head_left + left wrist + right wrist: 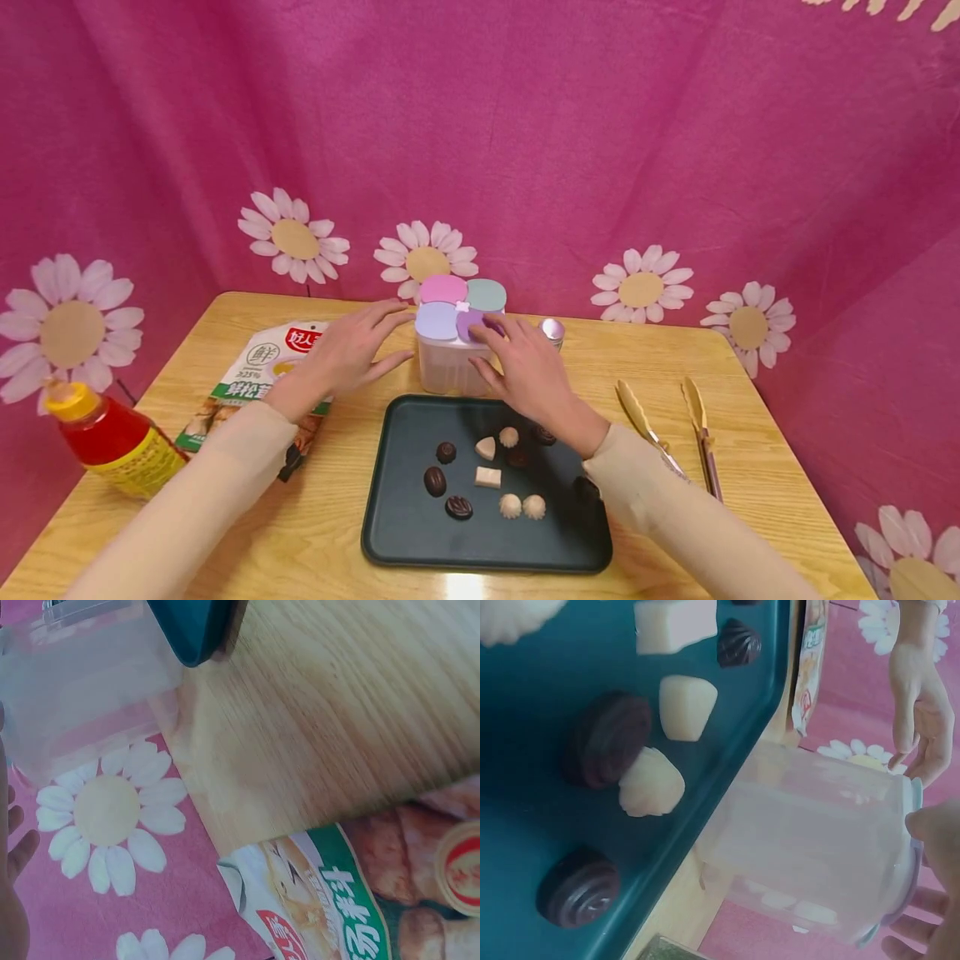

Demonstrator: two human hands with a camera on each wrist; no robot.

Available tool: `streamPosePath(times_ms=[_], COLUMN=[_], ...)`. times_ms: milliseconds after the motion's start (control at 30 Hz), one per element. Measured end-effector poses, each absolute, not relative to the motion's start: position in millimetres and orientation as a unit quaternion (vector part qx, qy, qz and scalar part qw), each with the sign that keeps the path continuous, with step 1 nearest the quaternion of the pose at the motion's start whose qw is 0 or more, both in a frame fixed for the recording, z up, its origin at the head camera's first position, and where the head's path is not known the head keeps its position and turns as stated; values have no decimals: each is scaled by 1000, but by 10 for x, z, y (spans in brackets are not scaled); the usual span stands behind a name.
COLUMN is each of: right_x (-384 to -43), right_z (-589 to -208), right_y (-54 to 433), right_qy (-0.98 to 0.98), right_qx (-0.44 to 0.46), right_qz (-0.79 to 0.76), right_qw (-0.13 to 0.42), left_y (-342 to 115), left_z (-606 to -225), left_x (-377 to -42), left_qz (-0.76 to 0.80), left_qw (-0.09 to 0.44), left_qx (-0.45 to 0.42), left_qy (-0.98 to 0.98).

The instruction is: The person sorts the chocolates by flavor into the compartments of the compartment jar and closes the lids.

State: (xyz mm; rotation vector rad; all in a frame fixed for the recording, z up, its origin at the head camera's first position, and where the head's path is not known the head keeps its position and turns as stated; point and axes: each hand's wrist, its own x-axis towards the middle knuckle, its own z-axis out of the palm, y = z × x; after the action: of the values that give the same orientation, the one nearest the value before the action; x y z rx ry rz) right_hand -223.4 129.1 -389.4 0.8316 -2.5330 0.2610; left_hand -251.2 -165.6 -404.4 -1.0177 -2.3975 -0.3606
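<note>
A clear storage box (450,367) stands at the back of the table under pink, green, blue and purple lids. My right hand (528,367) is at its front right, with fingers over the purple lid (467,323). In the right wrist view the thumb (930,825) lies at the lid's rim and the other fingers are spread; whether they touch is unclear. My left hand (341,350) is beside the box's left side, fingers extended toward the blue lid (437,322), holding nothing. Before the box lies a dark tray (420,546) with several dark and white chocolates (487,477).
On the left are a seasoning bag (247,367), partly under my left arm, and a red sauce bottle (120,442) with a yellow cap. A silver-topped jar (552,330) stands right of the box. Tongs (701,425) lie at the right. A pink flowered cloth (525,150) hangs behind.
</note>
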Motion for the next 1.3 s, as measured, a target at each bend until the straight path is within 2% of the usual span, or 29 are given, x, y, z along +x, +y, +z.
streamPosePath(times_ms=[300, 500, 900, 1300], right_x=[-2360, -2383, -2538, -2417], right_z=[-3900, -3894, -3859, -3884], right_y=[1239, 1287, 1492, 1330], right_qy=[-914, -913, -901, -877], right_qx=[296, 307, 348, 394], right_qz=[104, 113, 166, 137], right_qw=[258, 245, 200, 237], left_y=[-1522, -1432, -1336, -1459], left_z=[-4028, -4020, -4091, -3954], left_x=[-2559, -2547, -2386, -2574], left_qz=[-140, -146, -146, -181], left_qw=[271, 272, 317, 220], left_qx=[-382, -381, -398, -357], left_qy=[-872, -872, -848, -890])
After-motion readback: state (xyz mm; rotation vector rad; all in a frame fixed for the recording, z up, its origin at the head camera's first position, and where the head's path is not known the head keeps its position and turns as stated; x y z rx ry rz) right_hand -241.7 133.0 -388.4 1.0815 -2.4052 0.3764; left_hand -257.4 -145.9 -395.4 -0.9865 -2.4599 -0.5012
